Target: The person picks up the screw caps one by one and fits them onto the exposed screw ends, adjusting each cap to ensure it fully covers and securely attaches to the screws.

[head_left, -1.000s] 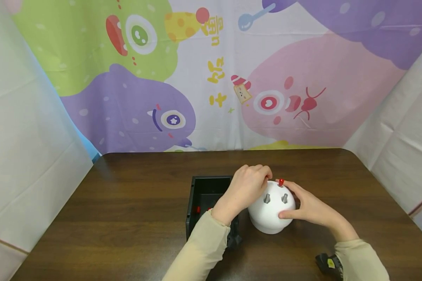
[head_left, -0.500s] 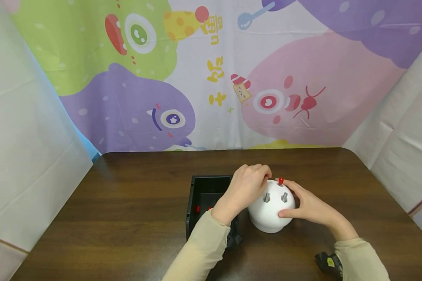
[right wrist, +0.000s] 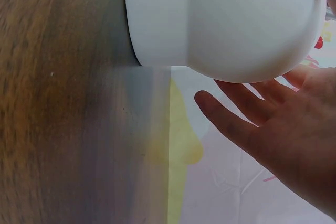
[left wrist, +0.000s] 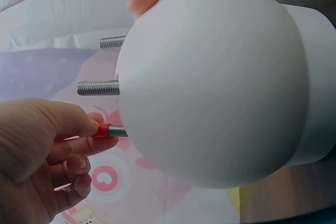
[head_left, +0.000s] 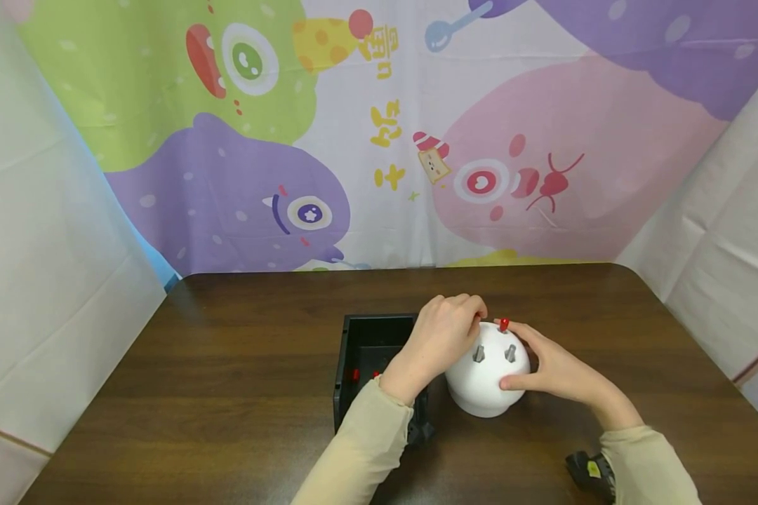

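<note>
A white dome (head_left: pixel 483 386) stands on the brown table (head_left: pixel 227 393), with two bare threaded studs (head_left: pixel 479 354) sticking out of its top. My left hand (head_left: pixel 480 319) curls over the dome's upper left. In the left wrist view its thumb and finger (left wrist: pixel 79 124) pinch a red cap (left wrist: pixel 102 129) on a third stud of the dome (left wrist: pixel 220 82). A red cap (head_left: pixel 504 324) shows just beside those fingertips in the head view. My right hand (head_left: pixel 533 365) rests against the dome's right side, thumb on the front, with its fingers (right wrist: pixel 236 119) straight beside the dome (right wrist: pixel 226 19).
A black open box (head_left: pixel 354 330) sits just left of the dome, partly under my left forearm, with small red pieces (head_left: pixel 356 375) inside. A small black object (head_left: pixel 584 471) lies by my right sleeve. A cartoon backdrop hangs behind the table's far edge.
</note>
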### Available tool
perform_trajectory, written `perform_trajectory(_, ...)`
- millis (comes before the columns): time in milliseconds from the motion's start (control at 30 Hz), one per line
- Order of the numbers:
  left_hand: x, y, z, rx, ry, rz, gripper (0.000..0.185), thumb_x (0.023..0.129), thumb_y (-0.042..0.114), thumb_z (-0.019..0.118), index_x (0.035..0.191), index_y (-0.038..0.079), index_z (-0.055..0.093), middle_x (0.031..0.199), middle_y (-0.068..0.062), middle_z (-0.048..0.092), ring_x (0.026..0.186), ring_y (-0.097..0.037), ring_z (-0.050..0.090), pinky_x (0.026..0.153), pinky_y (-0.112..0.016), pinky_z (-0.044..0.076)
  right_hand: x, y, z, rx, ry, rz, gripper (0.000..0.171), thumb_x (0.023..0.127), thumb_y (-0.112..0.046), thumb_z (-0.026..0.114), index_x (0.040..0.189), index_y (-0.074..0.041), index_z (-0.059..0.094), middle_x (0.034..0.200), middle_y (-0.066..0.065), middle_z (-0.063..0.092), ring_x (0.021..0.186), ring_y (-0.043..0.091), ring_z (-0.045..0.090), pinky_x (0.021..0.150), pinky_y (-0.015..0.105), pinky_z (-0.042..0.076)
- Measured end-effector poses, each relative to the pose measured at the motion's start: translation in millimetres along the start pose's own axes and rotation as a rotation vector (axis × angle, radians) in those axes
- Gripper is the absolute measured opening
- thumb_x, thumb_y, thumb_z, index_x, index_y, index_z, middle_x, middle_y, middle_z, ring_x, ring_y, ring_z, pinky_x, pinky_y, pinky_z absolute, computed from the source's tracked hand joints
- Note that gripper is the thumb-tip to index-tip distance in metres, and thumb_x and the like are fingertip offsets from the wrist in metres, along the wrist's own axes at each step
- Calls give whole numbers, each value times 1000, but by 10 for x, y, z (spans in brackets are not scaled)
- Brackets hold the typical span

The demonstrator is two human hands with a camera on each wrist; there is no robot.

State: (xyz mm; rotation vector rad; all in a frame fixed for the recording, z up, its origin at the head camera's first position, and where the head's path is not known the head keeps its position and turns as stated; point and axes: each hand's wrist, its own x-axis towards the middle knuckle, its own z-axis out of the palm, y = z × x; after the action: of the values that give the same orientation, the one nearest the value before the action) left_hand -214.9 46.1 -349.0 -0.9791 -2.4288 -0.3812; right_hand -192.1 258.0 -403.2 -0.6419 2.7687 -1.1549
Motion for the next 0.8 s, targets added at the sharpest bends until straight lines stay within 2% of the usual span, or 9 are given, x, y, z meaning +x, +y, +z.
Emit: perform_trajectory(800, -6, 7, 5, 0, 0, -10, 6, 85, 16, 61, 87, 16, 66, 81, 6, 66, 66, -6, 58, 63, -19, 43, -2, -10, 1, -7, 6, 2, 86, 69, -36, 77, 135, -5, 33, 125, 9, 48, 108, 21, 49, 84, 31, 44)
